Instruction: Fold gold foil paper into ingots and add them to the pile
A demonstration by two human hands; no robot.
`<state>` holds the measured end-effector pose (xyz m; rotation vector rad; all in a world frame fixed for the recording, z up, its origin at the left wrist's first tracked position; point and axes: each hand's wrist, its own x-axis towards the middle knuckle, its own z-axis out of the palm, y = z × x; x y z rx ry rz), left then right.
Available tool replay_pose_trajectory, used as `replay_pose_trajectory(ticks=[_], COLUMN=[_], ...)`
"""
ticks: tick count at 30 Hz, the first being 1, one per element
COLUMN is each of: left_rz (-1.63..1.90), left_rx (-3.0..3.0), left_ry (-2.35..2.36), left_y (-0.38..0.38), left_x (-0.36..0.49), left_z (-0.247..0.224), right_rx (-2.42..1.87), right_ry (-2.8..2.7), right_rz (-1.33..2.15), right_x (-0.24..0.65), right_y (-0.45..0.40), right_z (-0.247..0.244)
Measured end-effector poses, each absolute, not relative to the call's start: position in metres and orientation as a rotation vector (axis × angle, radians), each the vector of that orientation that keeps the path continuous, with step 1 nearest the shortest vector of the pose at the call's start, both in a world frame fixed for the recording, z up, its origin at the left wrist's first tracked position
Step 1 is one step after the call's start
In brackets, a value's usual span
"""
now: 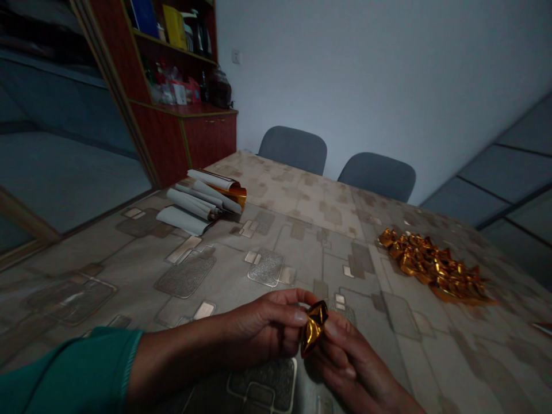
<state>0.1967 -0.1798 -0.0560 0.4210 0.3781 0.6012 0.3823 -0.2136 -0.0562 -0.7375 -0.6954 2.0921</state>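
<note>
A small folded piece of gold foil (314, 328) sits at the centre of the view, pinched upright between both hands just above the desk. Its long axis tilts, with the upper end leaning toward 1 o'clock and the lower end toward 7 o'clock. The fingers of the left hand (263, 326) are curled closed and touch its left edge, while the fingers of the right hand (345, 359) press closed against its right side; neither hand clearly holds more of it. A green sleeve (64, 368) covers the left forearm.

A pile of similar gold pieces (433, 265) lies on the patterned desk (302, 230) at 2 o'clock. Rolled paper sheets (200, 201) lie at 11 o'clock, with a wooden cabinet (185, 138) beyond them. Two grey chairs (293, 149) stand at 12 o'clock against the far edge.
</note>
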Motion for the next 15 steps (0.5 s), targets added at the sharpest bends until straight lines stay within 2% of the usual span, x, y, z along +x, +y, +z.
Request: replay_pose_trajectory(ticks=[15], left_rz=[0.652], left_rx=[0.558], left_ry=[0.419], left_y=[-0.1760], left_x=[0.1961], left_z=[-0.0628], right_rx=[-0.682], right_ry=[-0.577], right_rz=[2.109], right_x=[0.3860], right_y=[-0.2071], right_z=[-0.0537])
